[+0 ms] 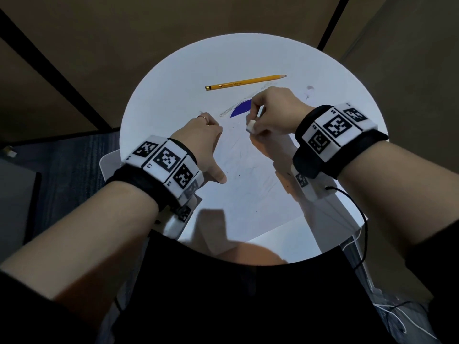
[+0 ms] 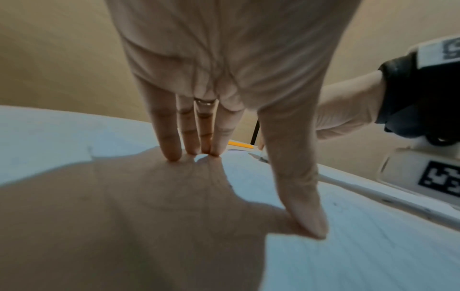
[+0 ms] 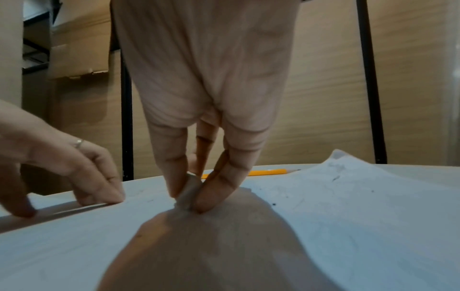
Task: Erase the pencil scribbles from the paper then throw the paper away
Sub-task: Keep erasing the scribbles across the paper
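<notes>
A white sheet of paper [image 1: 250, 184] with faint pencil scribbles lies on the round white table [image 1: 173, 78]. My left hand [image 1: 203, 142] presses down on the paper's left part with straight fingers and spread thumb [image 2: 303, 206]. My right hand [image 1: 270, 115] pinches a small white eraser [image 1: 250, 125] between thumb and fingers, its lower end touching the paper [image 3: 348, 216]. In the right wrist view the eraser [image 3: 189, 194] sits upright in the pinch, with dark crumbs scattered on the sheet. A blue shape [image 1: 241, 111] shows just beyond the eraser.
A yellow pencil [image 1: 246, 82] lies on the table beyond both hands, tip pointing right. A small grey smudge [image 1: 309, 88] marks the table at the right. The paper's far right corner [image 3: 338, 155] curls up. A chair and dark floor lie around the table.
</notes>
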Demonstrator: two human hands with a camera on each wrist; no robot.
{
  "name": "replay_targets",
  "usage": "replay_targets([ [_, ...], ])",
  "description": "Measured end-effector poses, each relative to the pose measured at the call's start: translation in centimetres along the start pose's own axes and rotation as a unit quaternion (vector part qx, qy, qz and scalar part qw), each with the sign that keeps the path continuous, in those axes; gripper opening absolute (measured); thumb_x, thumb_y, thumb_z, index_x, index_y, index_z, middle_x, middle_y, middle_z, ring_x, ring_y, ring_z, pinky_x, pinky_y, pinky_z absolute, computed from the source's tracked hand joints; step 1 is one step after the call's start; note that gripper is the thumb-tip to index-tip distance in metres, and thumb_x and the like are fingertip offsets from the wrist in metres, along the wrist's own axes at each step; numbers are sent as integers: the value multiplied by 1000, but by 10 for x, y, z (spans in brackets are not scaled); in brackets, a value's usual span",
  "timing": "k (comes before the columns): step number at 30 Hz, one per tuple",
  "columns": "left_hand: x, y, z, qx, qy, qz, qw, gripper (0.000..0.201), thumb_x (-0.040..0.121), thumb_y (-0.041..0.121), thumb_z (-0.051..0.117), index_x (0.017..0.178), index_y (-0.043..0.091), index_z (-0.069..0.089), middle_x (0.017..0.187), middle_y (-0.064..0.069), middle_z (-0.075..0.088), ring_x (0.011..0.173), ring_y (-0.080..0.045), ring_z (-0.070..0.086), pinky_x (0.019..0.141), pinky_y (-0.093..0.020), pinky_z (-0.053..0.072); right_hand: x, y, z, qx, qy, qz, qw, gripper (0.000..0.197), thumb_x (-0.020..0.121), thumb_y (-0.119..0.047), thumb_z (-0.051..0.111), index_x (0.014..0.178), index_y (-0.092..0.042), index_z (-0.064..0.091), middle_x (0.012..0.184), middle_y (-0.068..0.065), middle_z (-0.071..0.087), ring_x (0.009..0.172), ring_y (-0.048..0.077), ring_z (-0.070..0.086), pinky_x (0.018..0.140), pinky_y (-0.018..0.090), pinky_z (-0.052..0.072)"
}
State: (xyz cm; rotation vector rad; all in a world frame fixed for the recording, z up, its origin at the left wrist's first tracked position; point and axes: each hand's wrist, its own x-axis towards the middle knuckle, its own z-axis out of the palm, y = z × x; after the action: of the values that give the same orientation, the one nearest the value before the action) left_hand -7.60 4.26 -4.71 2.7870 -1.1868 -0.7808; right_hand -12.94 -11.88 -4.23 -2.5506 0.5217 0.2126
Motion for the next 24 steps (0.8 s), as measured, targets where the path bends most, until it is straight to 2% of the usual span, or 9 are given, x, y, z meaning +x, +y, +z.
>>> replay_targets([
  [3,-9,-10,0,20,-13,0,1000,97,60,45,84,138,11,39,144,3,27,130,-14,35,103,-31,39,7,-2,-1,2,14,23,1000,13,72,3,65,84,-2,66,70,0,56,61,8,49,48,17,40],
  [6,-11,-11,2,28,-16,1,999,97,60,47,83,138,11,38,145,2,26,132,-14,32,103,-31,38,11,-15,7,3,31,12,999,14,77,2,63,89,1,68,66,-5,52,59,4,45,38,4,35],
  [9,-10,-10,4,31,-17,3,999,101,59,48,84,140,12,36,145,0,25,132,-15,30,103,-32,38,10,-29,20,8,21,-36,999,11,81,-7,65,89,-2,69,83,1,61,78,9,49,50,3,33],
  [11,-10,-12,5,31,-18,2,999,108,58,49,84,144,13,30,145,1,24,133,-15,29,104,-35,40,8,-36,27,5,-6,-60,998,9,82,-9,65,87,-3,68,94,7,66,83,13,52,59,16,39],
  [15,-9,-13,6,35,-22,0,999,106,57,52,84,141,14,33,144,1,24,133,-16,27,101,-40,43,13,-34,23,-8,33,-34,999,13,84,-7,61,93,-1,67,104,8,67,99,19,58,67,17,36],
  [17,-8,-13,6,45,-24,-1,999,107,56,52,84,141,14,31,143,0,24,133,-17,26,99,-41,43,13,-35,22,-13,25,-35,999,8,84,-7,61,87,-3,67,101,9,68,98,19,60,69,18,39],
  [20,-6,-11,6,50,-24,1,998,111,54,53,84,143,19,28,142,0,24,133,-17,25,97,-42,45,5,-39,24,1,-49,-42,998,14,78,-8,68,67,-13,61,85,8,66,83,18,61,57,19,43],
  [22,-6,-10,6,61,-27,-2,998,111,53,54,84,143,19,28,142,0,24,133,-17,25,96,-41,45,5,-37,22,9,-50,-36,998,10,77,-10,71,71,-12,64,86,7,66,85,18,61,62,21,47],
  [24,-6,-10,6,71,-27,-6,997,112,54,56,83,143,17,28,144,-1,22,134,-18,25,97,-41,44,11,-35,19,10,-11,-28,1000,6,78,-8,69,84,-6,68,95,8,68,94,18,62,72,23,49],
])
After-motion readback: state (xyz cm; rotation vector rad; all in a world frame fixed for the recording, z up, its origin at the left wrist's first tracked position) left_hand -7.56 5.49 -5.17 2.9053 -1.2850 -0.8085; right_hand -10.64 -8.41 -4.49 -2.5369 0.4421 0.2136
